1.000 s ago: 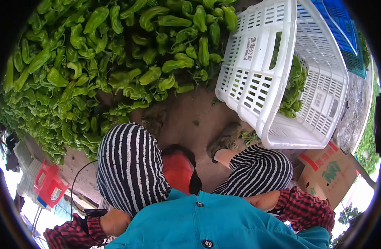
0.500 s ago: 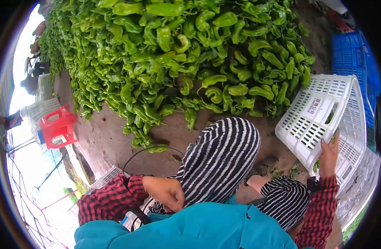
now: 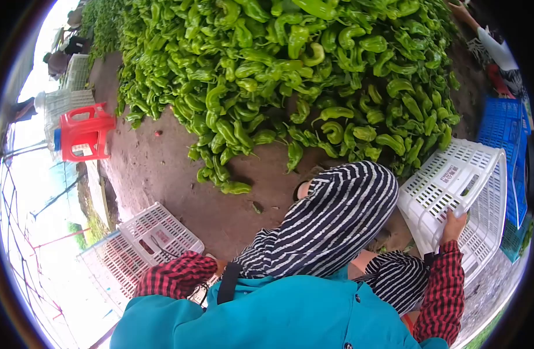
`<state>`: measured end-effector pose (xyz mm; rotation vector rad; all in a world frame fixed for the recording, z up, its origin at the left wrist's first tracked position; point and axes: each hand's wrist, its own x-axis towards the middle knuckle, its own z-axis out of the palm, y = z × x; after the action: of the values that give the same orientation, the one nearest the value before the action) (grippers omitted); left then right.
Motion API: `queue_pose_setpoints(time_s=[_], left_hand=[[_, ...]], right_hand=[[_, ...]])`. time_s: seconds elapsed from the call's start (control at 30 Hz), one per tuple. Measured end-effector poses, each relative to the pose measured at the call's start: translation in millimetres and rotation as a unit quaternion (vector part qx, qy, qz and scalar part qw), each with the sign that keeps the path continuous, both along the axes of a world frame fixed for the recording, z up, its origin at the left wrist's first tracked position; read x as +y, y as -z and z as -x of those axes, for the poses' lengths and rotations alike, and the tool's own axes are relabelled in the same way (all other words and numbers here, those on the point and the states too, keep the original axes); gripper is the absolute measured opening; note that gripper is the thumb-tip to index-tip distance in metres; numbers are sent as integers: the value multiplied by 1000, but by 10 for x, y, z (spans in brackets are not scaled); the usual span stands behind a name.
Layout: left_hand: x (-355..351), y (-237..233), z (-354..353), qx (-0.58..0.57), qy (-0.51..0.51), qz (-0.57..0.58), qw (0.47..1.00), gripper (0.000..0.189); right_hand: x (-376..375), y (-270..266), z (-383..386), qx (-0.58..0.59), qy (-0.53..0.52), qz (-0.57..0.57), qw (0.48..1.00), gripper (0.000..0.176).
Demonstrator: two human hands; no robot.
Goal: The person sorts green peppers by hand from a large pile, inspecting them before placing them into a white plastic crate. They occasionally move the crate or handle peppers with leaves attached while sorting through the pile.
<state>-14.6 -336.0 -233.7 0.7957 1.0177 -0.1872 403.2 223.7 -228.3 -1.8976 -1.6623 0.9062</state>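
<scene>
On my right, a white plastic crate (image 3: 434,187) with slotted walls lies tipped on its side. My right hand (image 3: 453,225) is closed on its edge. My left hand (image 3: 220,267) is down by my lap, mostly behind the checked sleeve and a dark strap, so its fingers are hidden. Close to that sleeve lies another white slotted crate (image 3: 182,229), with a dark thin cord or wire across it. In front of my knees spreads a big heap of green peppers (image 3: 249,87).
A red plastic stool (image 3: 88,132) stands at the left, with more pale crates (image 3: 76,72) behind it. Blue crates (image 3: 504,128) are stacked beyond the white one. At the upper right another person's arm (image 3: 467,17) reaches toward the heap. Bare earth surrounds the peppers.
The view has swung left. My left hand has moved from my lap toward the left crate, and its fingers have gone out of sight. My right hand has shifted lower along its crate.
</scene>
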Motion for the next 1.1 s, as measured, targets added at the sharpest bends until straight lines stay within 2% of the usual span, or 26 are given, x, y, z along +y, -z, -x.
queue_pose_setpoints(time_s=[0.1, 0.17, 0.2, 0.23, 0.27, 0.3, 0.37, 0.43, 0.47, 0.53, 0.63, 0.67, 0.7, 0.73, 0.77, 0.8, 0.83, 0.9, 0.93, 0.97, 1.03, 1.07, 1.1], left_hand=[[-191, 401, -21, 51, 16, 16, 998, 28], [-176, 875, 137, 160, 27, 15, 987, 26], [-77, 1160, 261, 275, 1, 77, 958, 22], [-378, 1719, 378, 350, 102, -166, 916, 23], [-489, 2115, 571, 407, -5, -182, 895, 21], [-166, 1930, 699, 430, -321, -107, 837, 29], [767, 1175, 871, 468, -520, 100, 707, 52], [537, 1727, 936, 522, -615, 106, 582, 82], [462, 1888, 966, 521, -616, 111, 581, 82], [369, 2098, 999, 512, -676, 91, 521, 104], [391, 2102, 1158, 490, -709, 57, 504, 109], [619, 1841, 1209, 432, -761, 99, 473, 109], [497, 2072, 1271, 428, -764, 98, 473, 109], [294, 2354, 1377, 382, -774, 93, 496, 107], [347, 2341, 1426, 336, -783, 87, 516, 105], [417, 2330, 1428, 318, -811, 101, 481, 92], [507, 2323, 1432, 319, -810, 99, 481, 92], [838, 2177, 1432, 195, -936, 70, 285, 88], [1118, 1904, 1466, 180, -938, 128, 267, 84], [1260, 1868, 1484, 181, -937, 127, 271, 84], [1447, 1870, 1484, 236, -952, 164, 108, 82], [1492, 1961, 1458, 347, -910, 132, 183, 84], [1642, 1887, 1420, 347, -911, 133, 182, 84]], right_hand=[[24, -2, -49, -17, 10, 23, 1000, 33], [28, -26, -15, 11, 25, 34, 999, 34], [10, -59, 21, 35, 24, 45, 998, 38], [18, -47, 9, 33, 20, 45, 998, 38], [33, -2, -69, 24, 26, 49, 998, 39], [40, 37, -119, 15, 32, 53, 998, 41], [9, -42, -30, 18, 37, 63, 997, 41], [39, -28, -95, 4, 43, 80, 996, 39], [27, -69, -58, 1, 50, 89, 995, 36], [8, -131, 2, 7, 47, 94, 994, 36], [-7, -153, -22, 15, 55, 96, 994, 38], [-32, -173, 16, 14, 62, 99, 993, 39], [-30, -183, 17, 13, 69, 102, 992, 40], [-32, -175, 8, 12, 66, 100, 993, 41], [-27, -190, 10, 12, 63, 98, 993, 41], [-42, -193, 7, 20, 60, 95, 993, 41], [-65, -180, 1, 29, 59, 93, 994, 41], [-78, -198, 36, 37, 65, 102, 992, 42], [-86, -196, 48, 47, 68, 96, 992, 38], [-95, -194, 37, 56, 72, 90, 992, 35], [-86, -196, 26, 49, 82, 97, 991, 35], [-104, -216, 84, 34, 100, 90, 990, 35], [-105, -226, 134, 21, 115, 81, 990, 36]])
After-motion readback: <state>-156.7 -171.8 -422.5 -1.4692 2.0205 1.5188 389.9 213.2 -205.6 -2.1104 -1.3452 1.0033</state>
